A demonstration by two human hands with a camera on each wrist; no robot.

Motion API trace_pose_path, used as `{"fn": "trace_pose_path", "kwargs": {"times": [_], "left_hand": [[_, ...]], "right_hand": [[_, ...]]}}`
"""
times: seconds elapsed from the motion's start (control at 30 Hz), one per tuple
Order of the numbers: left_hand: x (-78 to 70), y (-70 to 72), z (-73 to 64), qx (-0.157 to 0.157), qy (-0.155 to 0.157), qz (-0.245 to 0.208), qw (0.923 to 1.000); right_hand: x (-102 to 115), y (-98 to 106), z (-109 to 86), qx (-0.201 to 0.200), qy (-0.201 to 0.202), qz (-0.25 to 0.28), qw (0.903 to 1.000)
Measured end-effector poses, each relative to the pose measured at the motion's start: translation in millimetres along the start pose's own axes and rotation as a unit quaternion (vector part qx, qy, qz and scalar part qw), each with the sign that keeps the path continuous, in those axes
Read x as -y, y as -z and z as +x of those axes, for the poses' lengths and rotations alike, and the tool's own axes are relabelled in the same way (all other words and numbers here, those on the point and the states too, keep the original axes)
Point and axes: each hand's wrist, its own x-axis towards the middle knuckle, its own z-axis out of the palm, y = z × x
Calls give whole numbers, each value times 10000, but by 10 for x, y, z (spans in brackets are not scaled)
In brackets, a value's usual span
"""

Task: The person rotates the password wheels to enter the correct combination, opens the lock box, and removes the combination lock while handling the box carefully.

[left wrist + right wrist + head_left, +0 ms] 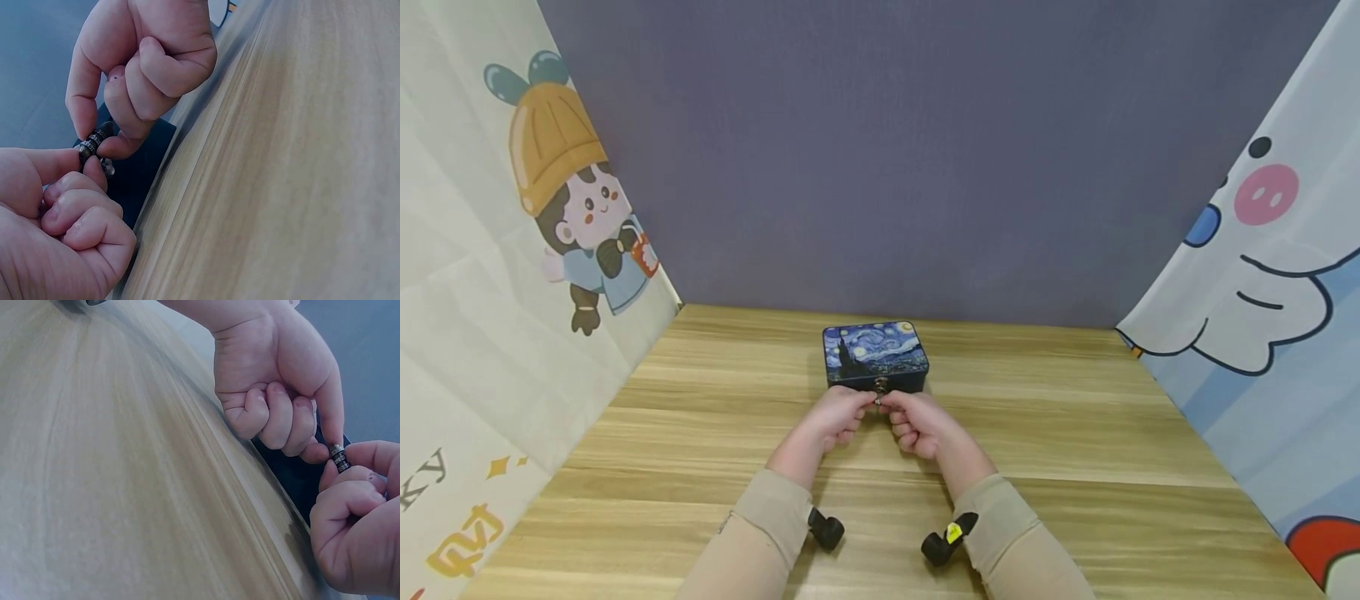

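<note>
One left hand (841,414) and one right hand (921,425), two hands in all, share one worktop (722,367) with one box (876,352) and one lock (94,142), alongside two sleeves (771,512), two cameras (829,532), one sticker (954,533) and one wall (887,150); printed on two curtains (460,208) are two stars (497,467), one hat (557,133) and one snout (1266,194).

The left hand (838,414) and right hand (922,423) pinch close together, other fingers (279,422) curled.
</note>
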Motion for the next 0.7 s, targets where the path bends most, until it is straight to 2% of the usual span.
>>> {"fn": "trace_pose_path", "kwargs": {"times": [0.7], "left_hand": [[25, -26, 8, -62, -28, -89, 9999]], "right_hand": [[-15, 18, 14, -40, 39, -139, 9999]]}}
